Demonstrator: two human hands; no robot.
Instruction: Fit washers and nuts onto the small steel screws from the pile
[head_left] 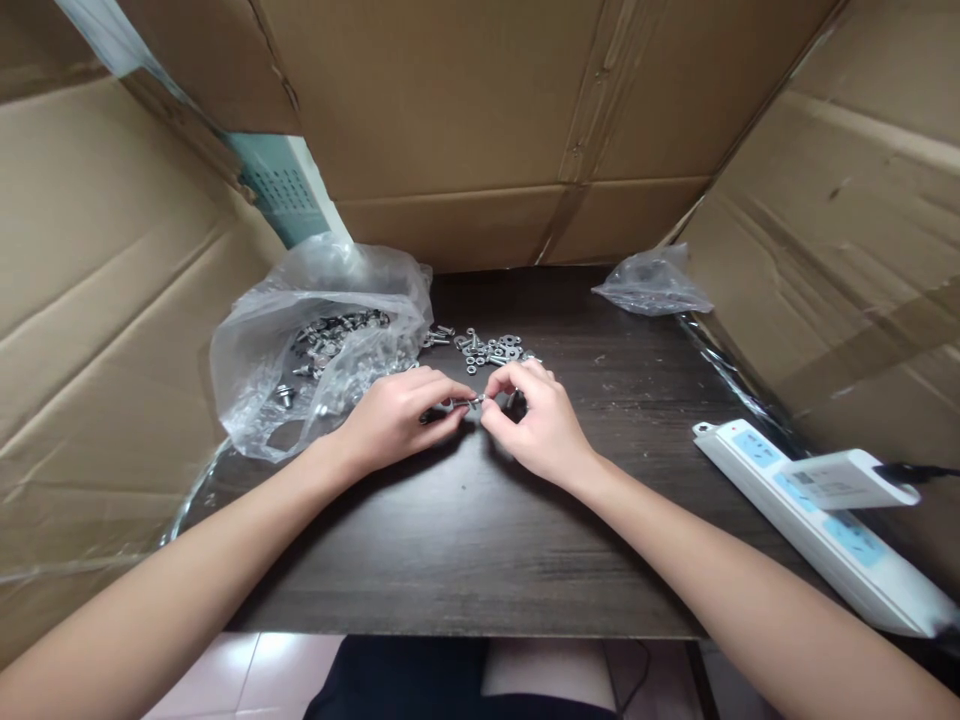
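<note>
My left hand [397,415] grips a small metal bolt [454,403] that points to the right. My right hand [534,420] pinches a small part at the bolt's tip, fingertips of both hands almost touching. Whether that part is a nut or a washer is too small to tell. Just behind the hands lies a loose pile of bolts, nuts and washers [487,349] on the dark wooden table [465,540]. To the left, a clear plastic bag [315,335] holds several more metal bolts.
Cardboard walls [480,110] enclose the table at the back, left and right. A second, crumpled plastic bag [651,285] lies at the back right. A white power strip [817,520] with a plugged-in adapter [847,480] lies at the right edge.
</note>
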